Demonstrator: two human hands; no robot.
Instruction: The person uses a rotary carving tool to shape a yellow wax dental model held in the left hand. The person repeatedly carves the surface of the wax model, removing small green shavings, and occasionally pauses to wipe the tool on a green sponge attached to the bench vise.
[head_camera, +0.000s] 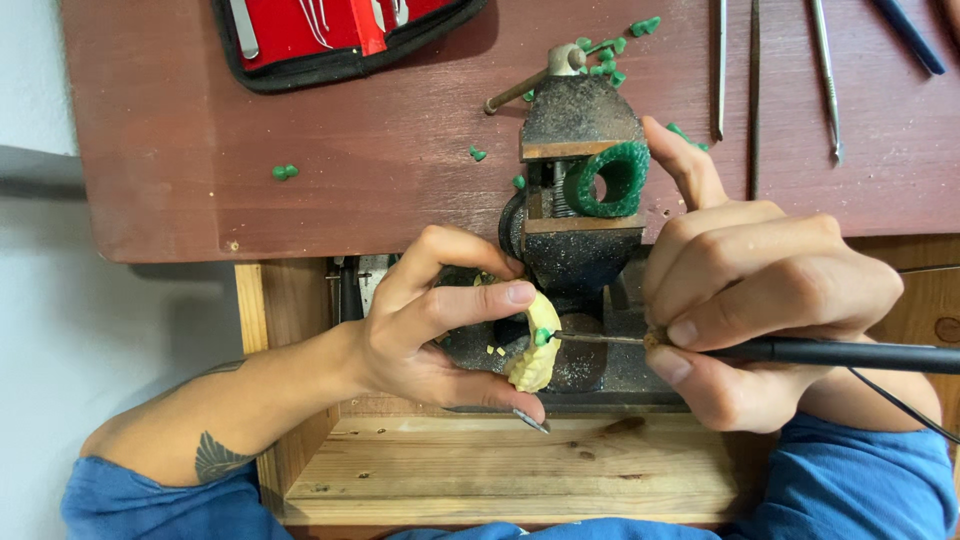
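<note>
Our left hand (430, 320) has its fingers (478, 300) closed around a pale yellow wax ring (537, 350), and our right hand (750, 300) grips a thin black heated tool (820, 352) whose metal tip touches a small green bit on the ring. Just above, a green wax ring (608, 180) sits clamped in the dark small vise (575, 190). Farther out on the reddish desk (350, 170) lie green wax crumbs (285, 172), long metal files (755, 80) and a red tool case (340, 35).

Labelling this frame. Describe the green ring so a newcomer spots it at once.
Start at the dark metal bench vise on the front edge of the reddish-brown bench top. The green ring sits at its right side, by the right hand. Unlike the small green crumbs scattered about, it is one thick hoop with a round hole.
</note>
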